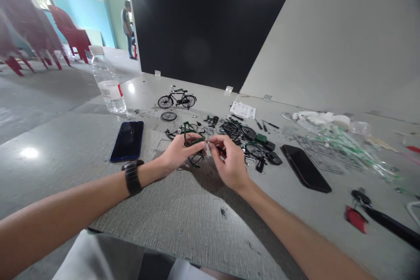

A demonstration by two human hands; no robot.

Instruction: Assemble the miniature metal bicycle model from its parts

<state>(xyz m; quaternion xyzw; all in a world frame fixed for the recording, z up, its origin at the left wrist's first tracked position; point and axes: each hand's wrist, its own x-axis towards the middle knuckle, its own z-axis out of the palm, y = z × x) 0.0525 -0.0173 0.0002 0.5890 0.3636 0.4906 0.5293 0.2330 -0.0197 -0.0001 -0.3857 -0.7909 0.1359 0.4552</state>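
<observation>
- One broad grey tabletop (147, 218) fills most of the view, backed by an upright black panel (210, 22) with a pale panel (344, 43) to its right.
- Several red plastic chairs (67, 28), some stacked, stand on the floor at far left.
- Near them, a person (126, 26) stands beyond the black panel's edge.
- Two bare forearms reach in from below. The left hand (180, 152), with a black watch (133, 177) at its wrist, pinches a green frame. The right hand (231, 162) is curled, thumb and forefinger pinched together, fingertips just beside the left hand's.
- At far right lies a blurred heap of clear and green plastic (351, 144).
- Right of the hands spread loose bicycle parts (251, 133), black and green.
- A clear water bottle (110, 89) stands at left.
- Two phones lie flat: a blue-edged phone (127, 141) at left, a black phone (305, 168) at right.
- Behind the hands, a miniature black bicycle (179, 102) stands upright.
- The green frame (185, 133) is at the table's middle, in the left fingers.
- One loose wheel (168, 116) lies before the bicycle.
- Smallest is a dark item (222, 151) in the right hand, mostly hidden.
</observation>
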